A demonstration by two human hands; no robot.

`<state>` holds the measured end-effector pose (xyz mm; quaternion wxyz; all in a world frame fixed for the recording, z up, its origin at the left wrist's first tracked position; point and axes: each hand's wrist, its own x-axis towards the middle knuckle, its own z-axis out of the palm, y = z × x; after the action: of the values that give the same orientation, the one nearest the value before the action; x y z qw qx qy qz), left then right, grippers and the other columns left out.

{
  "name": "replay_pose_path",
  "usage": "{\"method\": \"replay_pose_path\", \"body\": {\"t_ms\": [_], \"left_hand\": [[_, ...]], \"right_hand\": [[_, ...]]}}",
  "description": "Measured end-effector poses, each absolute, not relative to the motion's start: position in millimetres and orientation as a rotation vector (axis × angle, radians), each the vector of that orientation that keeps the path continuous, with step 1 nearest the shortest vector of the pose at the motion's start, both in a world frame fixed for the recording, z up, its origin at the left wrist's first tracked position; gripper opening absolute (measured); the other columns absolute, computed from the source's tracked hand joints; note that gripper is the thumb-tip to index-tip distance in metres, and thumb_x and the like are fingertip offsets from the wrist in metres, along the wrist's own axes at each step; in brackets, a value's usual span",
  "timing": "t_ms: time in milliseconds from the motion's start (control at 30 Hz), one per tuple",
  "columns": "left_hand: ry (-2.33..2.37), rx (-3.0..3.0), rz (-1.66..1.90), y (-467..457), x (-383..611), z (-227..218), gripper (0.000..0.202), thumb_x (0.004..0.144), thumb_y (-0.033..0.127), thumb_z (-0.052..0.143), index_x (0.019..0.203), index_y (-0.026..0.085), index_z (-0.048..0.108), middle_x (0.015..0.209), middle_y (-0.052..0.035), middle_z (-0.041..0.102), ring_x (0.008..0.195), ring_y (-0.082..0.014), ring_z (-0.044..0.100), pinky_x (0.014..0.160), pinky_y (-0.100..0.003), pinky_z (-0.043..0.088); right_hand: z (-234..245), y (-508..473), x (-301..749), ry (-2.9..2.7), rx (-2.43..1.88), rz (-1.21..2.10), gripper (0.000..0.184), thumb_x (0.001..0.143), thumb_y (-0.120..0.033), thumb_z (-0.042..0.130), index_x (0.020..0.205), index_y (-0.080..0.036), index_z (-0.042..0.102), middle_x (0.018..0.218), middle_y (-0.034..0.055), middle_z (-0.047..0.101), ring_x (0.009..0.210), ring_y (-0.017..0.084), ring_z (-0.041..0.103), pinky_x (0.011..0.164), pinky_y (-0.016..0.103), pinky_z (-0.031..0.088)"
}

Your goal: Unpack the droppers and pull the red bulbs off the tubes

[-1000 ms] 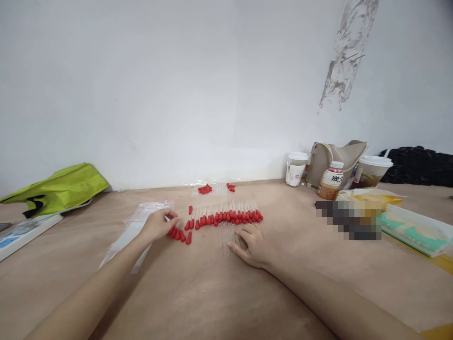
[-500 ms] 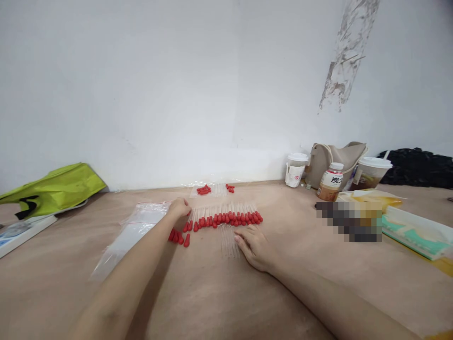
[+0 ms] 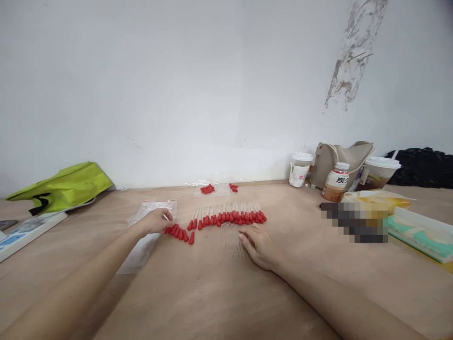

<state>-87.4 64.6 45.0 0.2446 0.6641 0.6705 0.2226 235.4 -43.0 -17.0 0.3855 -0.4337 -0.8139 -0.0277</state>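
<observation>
My left hand [image 3: 155,221] is over the left end of a short row of loose red rubber bulbs [image 3: 180,233]. Its fingers are curved and apart, close to the endmost bulb; whether they touch it I cannot tell. Palm down, my right hand [image 3: 261,245] rests on the table with fingers loosely spread. Its fingertips are beside several thin clear tubes [image 3: 231,241]. Behind both hands lies a long row of droppers [image 3: 226,217], clear tubes pointing to the wall and red bulbs towards me.
Clear zip bags [image 3: 139,250] lie under and beside my left forearm. More red bulbs [image 3: 207,189] sit on plastic near the wall. At right stand a lidded paper cup [image 3: 300,171], a bottle [image 3: 334,183], a beige bag [image 3: 345,158] and a drink cup [image 3: 378,172]. A lime-green bag [image 3: 71,186] lies left.
My left hand has moved left and towards me, from the left end of the dropper row to the loose bulbs. My right hand stays beside the clear tubes. The view has shifted slightly.
</observation>
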Motion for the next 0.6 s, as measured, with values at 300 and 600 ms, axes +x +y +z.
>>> {"method": "replay_pose_path", "body": {"t_ms": [300,600], "left_hand": [[1.897,1.922,0.639,61.7,-95.0,52.2,0.023,0.061,0.040,0.055,0.061,0.017,0.048,0.044,0.0028,0.049,0.042,-0.0138,0.051,0.043,-0.024,0.040],[1.481,2.456,0.622,52.3,-20.2,57.5,0.022,0.070,0.040,0.052,0.069,0.018,0.056,0.067,-0.0001,0.059,0.064,-0.0161,0.055,0.059,-0.026,0.043]], "right_hand": [[-11.9,-46.3,235.0,-2.067,-1.095,-0.076,0.023,0.089,-0.025,0.035,0.096,-0.018,0.056,0.083,0.0054,0.062,0.079,0.017,0.051,0.074,0.032,0.038],[-13.5,-44.3,234.9,-1.967,-1.084,-0.121,0.020,0.086,-0.024,0.041,0.080,-0.018,0.059,0.068,0.0022,0.059,0.066,0.014,0.048,0.069,0.029,0.034]]}}
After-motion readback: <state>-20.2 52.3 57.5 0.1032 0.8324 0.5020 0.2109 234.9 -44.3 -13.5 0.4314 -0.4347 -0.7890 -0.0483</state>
